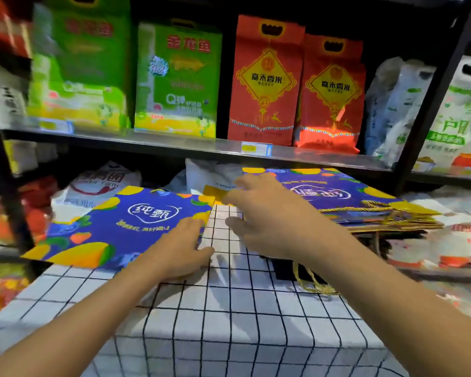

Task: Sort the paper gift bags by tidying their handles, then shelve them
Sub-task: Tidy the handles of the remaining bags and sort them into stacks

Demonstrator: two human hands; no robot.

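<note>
- We see a bench (229,336) w/ a white black-grid cloth, standing right in front of a store shelf (191,144).
- Single blue gift bag (120,227) lies flat at approx 10 o'clock on the bench, logo side up, its left and front edges hanging past the bench edge.
- Our left hand (180,246) rests flat on that bag's near right corner, fingers straight and slightly spread, thumb out on the cloth; it grips nothing.
- Stack of gift bags (346,202) lies flat at approx 2 o'clock, same blue print but turned the other way, gold cord handles (408,213) sticking out on its right side.
- Our right hand (264,213) is over the left edge of the stack, palm down, fingers loosely extended toward 11 o'clock. Whether the fingertips touch the top bag we can't tell; nothing is pinched.
- Another loose gold cord (314,284) lies on the cloth at 3 o'clock, just under our right forearm, beside a dark bag edge.
- On the shelf above, at 12 o'clock: green rice bags (177,77) to the left, red rice bags (267,83) to the right, yellow price tag (249,148) on the shelf edge.
- White sacks (98,183) sit on the lower shelf level behind the bench.
</note>
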